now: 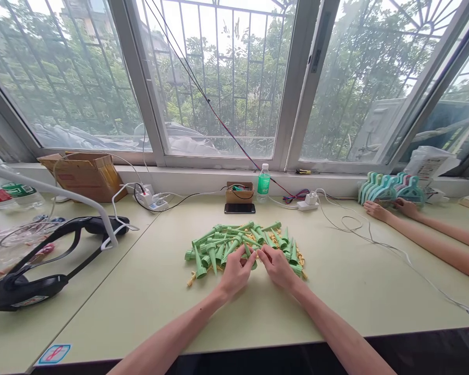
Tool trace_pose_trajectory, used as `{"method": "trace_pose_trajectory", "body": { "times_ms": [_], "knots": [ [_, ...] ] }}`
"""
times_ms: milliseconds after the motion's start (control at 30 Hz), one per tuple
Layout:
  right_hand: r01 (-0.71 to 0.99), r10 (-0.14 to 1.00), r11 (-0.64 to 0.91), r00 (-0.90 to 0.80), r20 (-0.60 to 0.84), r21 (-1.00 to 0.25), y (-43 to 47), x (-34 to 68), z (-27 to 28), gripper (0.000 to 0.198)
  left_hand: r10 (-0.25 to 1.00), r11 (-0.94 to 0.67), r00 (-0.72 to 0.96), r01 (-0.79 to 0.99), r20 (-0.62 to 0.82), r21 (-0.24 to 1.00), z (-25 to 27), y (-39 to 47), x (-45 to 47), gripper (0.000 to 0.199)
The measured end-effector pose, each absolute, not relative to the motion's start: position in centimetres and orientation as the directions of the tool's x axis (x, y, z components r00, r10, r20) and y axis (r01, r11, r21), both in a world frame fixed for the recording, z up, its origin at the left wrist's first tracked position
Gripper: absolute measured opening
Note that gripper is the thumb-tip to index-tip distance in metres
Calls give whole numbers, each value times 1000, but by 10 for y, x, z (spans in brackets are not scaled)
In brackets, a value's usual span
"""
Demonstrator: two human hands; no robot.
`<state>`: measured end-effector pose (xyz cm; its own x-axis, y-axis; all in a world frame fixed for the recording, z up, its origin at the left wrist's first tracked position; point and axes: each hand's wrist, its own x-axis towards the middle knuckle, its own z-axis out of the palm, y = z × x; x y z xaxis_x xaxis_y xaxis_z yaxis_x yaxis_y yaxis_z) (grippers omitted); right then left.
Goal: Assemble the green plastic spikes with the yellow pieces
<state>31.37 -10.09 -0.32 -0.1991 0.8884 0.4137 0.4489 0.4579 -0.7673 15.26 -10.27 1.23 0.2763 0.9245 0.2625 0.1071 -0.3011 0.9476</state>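
Head view: the left hand pinches a green cone at the near side of the pile; the right hand's grip, alongside, is unclear. Phone, small box and bottle sit beyond.

Left hand, right hand — green spikes, pale table

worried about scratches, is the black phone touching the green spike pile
Apart. The head view shows a strip of bare tabletop between the black phone and the green spike pile.
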Motion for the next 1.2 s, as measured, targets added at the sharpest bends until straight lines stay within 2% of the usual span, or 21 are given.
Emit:
{"method": "trace_pose_trajectory", "body": {
  "times_ms": [300,533,733,1200],
  "knots": [
    [474,895,445,-199,400,-760,-98,314,-7,45,920,-308,286,100,269,946,12,-103,154,32],
    [391,906,424,-184,382,-817,-103,313,1,32,941,-271,235,89,245,958,19,-101,152,30],
    [383,883,467,-246,399,-797,-105,313,3,25,944,-258,236,94,230,962,18,-100,151,31],
    [426,881,473,-244,405,-771,-103,315,0,34,927,-299,277,136,253,945,13,-100,151,28]
  ]
}}
